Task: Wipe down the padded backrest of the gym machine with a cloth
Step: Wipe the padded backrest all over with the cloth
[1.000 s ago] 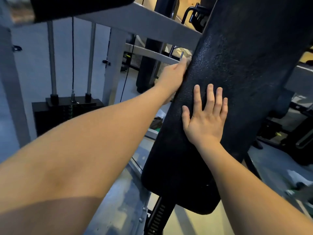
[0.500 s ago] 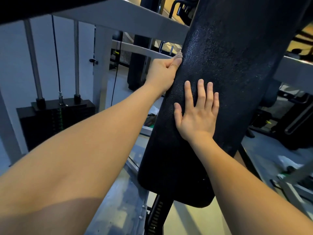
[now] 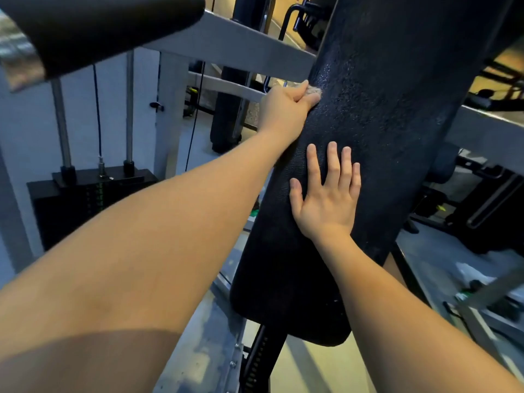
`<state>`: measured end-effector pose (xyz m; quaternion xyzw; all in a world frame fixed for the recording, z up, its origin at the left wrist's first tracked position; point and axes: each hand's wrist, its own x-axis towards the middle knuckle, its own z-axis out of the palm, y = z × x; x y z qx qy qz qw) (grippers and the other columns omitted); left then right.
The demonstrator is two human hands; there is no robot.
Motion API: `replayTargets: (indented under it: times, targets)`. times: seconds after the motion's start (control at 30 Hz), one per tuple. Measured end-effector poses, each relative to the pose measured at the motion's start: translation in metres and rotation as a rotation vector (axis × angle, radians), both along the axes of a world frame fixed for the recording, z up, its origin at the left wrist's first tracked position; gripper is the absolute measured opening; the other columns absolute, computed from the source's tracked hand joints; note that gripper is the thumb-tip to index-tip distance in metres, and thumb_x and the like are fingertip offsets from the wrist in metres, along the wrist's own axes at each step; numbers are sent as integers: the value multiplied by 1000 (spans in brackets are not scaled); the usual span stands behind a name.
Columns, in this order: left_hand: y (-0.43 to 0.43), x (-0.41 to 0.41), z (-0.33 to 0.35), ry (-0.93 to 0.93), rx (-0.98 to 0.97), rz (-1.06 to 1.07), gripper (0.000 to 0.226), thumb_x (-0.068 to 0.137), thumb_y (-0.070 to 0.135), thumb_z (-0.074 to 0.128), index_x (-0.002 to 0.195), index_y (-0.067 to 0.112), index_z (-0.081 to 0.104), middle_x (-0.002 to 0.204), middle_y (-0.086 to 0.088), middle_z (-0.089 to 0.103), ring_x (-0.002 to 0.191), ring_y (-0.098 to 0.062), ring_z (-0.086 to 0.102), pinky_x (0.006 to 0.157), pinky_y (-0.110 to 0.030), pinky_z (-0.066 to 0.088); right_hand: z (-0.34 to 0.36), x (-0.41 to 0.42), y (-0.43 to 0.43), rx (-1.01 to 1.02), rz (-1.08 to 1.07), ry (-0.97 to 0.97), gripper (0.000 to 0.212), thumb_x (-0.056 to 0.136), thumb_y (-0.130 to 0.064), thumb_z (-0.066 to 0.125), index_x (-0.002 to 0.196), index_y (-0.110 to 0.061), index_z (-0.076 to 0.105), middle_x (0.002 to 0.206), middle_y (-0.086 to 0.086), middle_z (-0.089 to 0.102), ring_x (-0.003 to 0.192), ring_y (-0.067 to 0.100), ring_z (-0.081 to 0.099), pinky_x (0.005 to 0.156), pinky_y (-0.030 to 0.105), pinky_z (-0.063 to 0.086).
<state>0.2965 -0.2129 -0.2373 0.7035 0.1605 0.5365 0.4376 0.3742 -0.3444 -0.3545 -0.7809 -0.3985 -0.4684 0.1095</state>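
Backrest: the black padded backrest [image 3: 382, 123] runs from the top right down to the lower centre of the frame.
Cloth: only a pale scrap of cloth [image 3: 313, 91] shows, at the pad's left edge, upper centre.
My left hand [image 3: 286, 109]: fingers curled round the cloth, pressing it to the pad.
My right hand [image 3: 326, 205]: flat on the pad at centre, fingers straight and spread.
Behind: weight stack [image 3: 85, 199], at left.

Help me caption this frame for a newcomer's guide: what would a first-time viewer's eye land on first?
The big black padded backrest fills the centre and right, running top to bottom. The right hand lies flat with fingers spread on its middle, while the left hand, higher at the pad's left edge, grips a mostly hidden grey cloth. A dark weight stack sits far left.
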Motion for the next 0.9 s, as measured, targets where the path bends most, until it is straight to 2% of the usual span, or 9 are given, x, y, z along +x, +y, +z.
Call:
replayTargets:
  times: [0.17, 0.27, 0.37, 0.43, 0.5, 0.57, 0.63, 0.83, 0.9]
  targets:
    - [-8, -10, -27, 86, 78, 84, 38, 93, 31, 70, 129, 17, 68, 119, 1, 73, 114, -4, 64, 87, 0, 39, 0, 2, 0, 13, 0, -16, 69, 104, -56, 34, 164, -26, 18, 171, 12, 13, 158, 35, 7, 127, 53, 6]
    - [-6, -19, -66, -6, -76, -97, 34, 93, 25, 71, 125, 15, 71, 121, 4, 72, 118, -1, 63, 106, -21, 46, -2, 1, 0, 23, 5, -12, 69, 104, -56, 35, 164, -26, 19, 171, 12, 13, 158, 34, 8, 127, 53, 6]
    - [8, -18, -77, -88, -203, -175, 32, 93, 23, 70, 123, 13, 72, 115, 6, 75, 112, -3, 66, 105, -36, 52, -3, 0, 0, 24, 6, -19, 69, 104, -56, 36, 164, -26, 19, 170, 12, 14, 158, 35, 8, 127, 53, 7]
    - [18, -7, -54, -168, -243, -142, 30, 96, 26, 67, 123, 15, 71, 108, 4, 76, 101, -4, 68, 100, -40, 54, -3, 1, 0, 15, 4, -18, 70, 104, -56, 35, 164, -26, 18, 170, 12, 13, 158, 35, 7, 127, 53, 7]
    - [24, 8, -21, -201, -261, -180, 30, 98, 28, 63, 124, 16, 71, 109, 1, 76, 105, -8, 68, 102, -45, 52, -2, 3, 0, 19, 8, -23, 70, 104, -55, 34, 164, -26, 18, 170, 12, 13, 158, 35, 8, 127, 53, 7]
    - [26, 24, 5, -174, -234, -250, 29, 102, 26, 56, 121, 12, 74, 110, -1, 76, 108, -13, 69, 103, -45, 52, -2, 4, 1, 29, 15, -30, 70, 103, -55, 35, 164, -26, 18, 170, 12, 14, 158, 35, 8, 127, 54, 8]
    - [26, 28, 10, -126, -157, -231, 30, 105, 27, 51, 114, 12, 76, 101, 1, 77, 95, -10, 68, 95, -41, 56, -3, 5, 2, 39, 29, -39, 69, 103, -55, 36, 164, -26, 20, 170, 12, 15, 158, 35, 9, 127, 54, 8]
    - [28, 9, -44, -36, -99, -236, 28, 99, 32, 57, 98, 16, 79, 87, 8, 74, 81, -2, 61, 81, -28, 53, -2, 5, 2, 38, 8, -53, 68, 104, -55, 35, 164, -26, 23, 169, 13, 18, 157, 35, 12, 126, 53, 10]
    - [25, 0, -70, 11, -141, -239, 31, 102, 28, 57, 91, 9, 78, 78, 10, 69, 77, -2, 60, 78, -25, 51, -3, 4, 1, 26, 3, -46, 68, 104, -56, 33, 164, -26, 21, 170, 13, 17, 157, 35, 10, 126, 53, 10]
